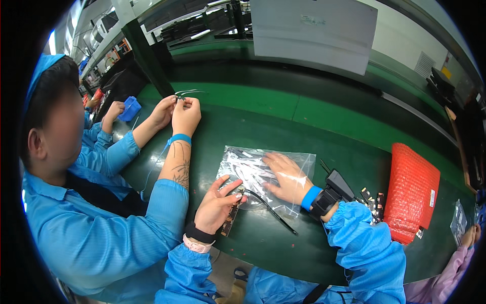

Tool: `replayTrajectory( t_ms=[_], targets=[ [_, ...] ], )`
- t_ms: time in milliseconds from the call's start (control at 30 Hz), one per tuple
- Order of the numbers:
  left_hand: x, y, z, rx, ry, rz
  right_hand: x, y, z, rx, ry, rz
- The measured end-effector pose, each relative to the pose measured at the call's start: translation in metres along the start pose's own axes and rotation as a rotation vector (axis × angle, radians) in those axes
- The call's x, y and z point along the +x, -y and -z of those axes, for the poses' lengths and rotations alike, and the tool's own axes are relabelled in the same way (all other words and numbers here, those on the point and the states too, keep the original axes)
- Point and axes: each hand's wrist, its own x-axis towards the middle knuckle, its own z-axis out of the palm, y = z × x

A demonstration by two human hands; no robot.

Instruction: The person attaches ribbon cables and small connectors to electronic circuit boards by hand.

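Note:
My left hand (215,205) is closed at the near edge of the worktop, with a narrow circuit board (230,222) held between thumb and fingers. A black cable (271,210) runs from the board's upper end, by my fingertips, and hangs off toward the right. Fingers apart, my right hand (289,177) lies over a clear plastic bag (238,161). Inside the bag are several thin dark and pale strands, partly hidden by glare. Whether any fingertip is inside the bag, I cannot tell.
On the left, a co-worker in blue (111,223) handles a small part with thin wires (180,96). Right of my arm lie small boards (372,202), a black device (339,185) and a red bubble-wrap pouch (412,192). A blue bin (130,109) sits farther left; another person's pink sleeve (445,276) shows at right.

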Motion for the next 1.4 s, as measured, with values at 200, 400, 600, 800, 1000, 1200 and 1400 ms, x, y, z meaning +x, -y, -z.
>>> replayTrajectory(
  t_ms=[200, 400, 600, 800, 1000, 1200, 1400],
  targets=[
    [-0.002, 0.002, -0.001, 0.026, -0.02, 0.01, 0.01, 0.024, -0.014, -0.197, -0.04, -0.131],
    [0.001, 0.002, -0.002, 0.026, -0.03, 0.013, 0.016, 0.032, -0.009, -0.233, 0.035, -0.151],
    [0.0, 0.001, 0.001, 0.01, -0.037, 0.018, 0.021, 0.019, -0.004, -0.055, 0.143, -0.072],
    [0.0, 0.002, 0.001, 0.023, -0.037, 0.027, 0.017, 0.017, 0.009, -0.03, 0.154, -0.078],
    [-0.002, 0.001, 0.001, 0.009, -0.02, 0.026, 0.011, 0.008, 0.028, 0.041, 0.226, -0.091],
    [-0.005, -0.002, -0.007, 0.064, -0.04, 0.022, 0.001, 0.003, 0.024, -0.008, 0.039, 0.053],
    [-0.008, -0.004, -0.01, 0.085, -0.051, 0.007, -0.002, -0.002, 0.041, 0.139, 0.071, -0.041]
  ],
)
